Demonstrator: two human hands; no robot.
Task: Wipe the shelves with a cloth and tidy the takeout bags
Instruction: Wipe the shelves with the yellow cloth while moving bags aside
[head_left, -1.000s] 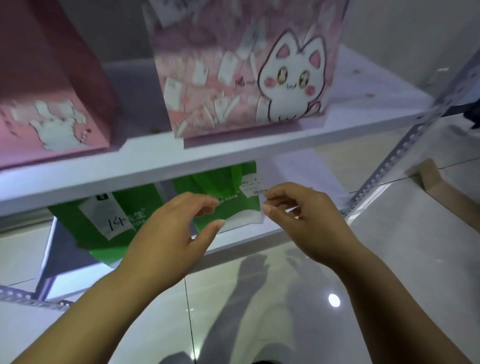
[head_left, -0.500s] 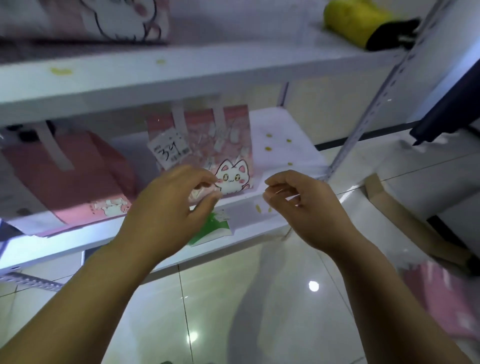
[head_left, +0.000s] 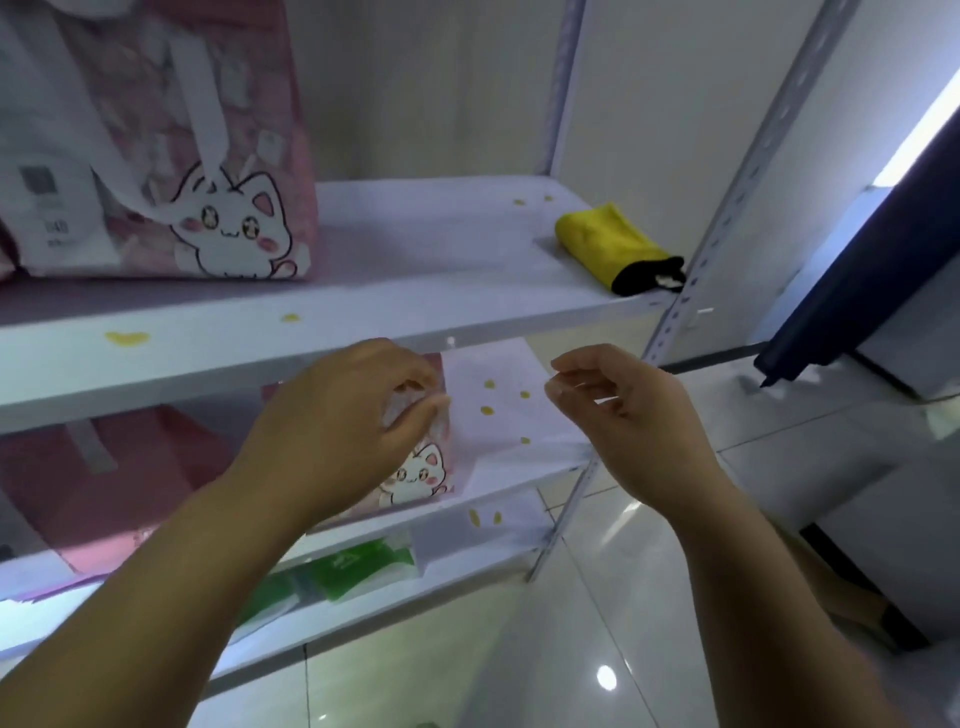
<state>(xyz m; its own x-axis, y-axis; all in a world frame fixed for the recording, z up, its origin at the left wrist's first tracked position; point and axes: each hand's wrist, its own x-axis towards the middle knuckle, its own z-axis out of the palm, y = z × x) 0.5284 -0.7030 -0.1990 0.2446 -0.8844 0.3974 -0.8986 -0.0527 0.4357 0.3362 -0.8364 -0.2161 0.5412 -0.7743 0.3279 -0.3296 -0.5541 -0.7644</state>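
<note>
Hands: both raised in front of the shelving, apart from each other. Left hand has its fingers curled with the thumb close to the fingertips, and sits in front of a pink cat bag. I cannot tell whether it touches or pinches that bag. Right hand is loosely curled with thumb and forefinger near each other, nothing in it, in clear air off the shelf edge.

Cloth: yellow with a black end, bunched, lying at the far right of the upper shelf, just beside the perforated upright. Well apart from both hands.

Upper shelf: large pink cat bag standing upright at the left, with a white handle and a white label on its face. Yellow spots near the front edge, and more at the back right.

Middle shelf: smaller pink cat bag, partly hidden by the left hand. A plain pink bag to its left. Several yellow spots on the bare white surface to the right of the bags.

Lower shelf: green bags lying flat, blurred.

Below: glossy tiled floor with light reflections.
</note>
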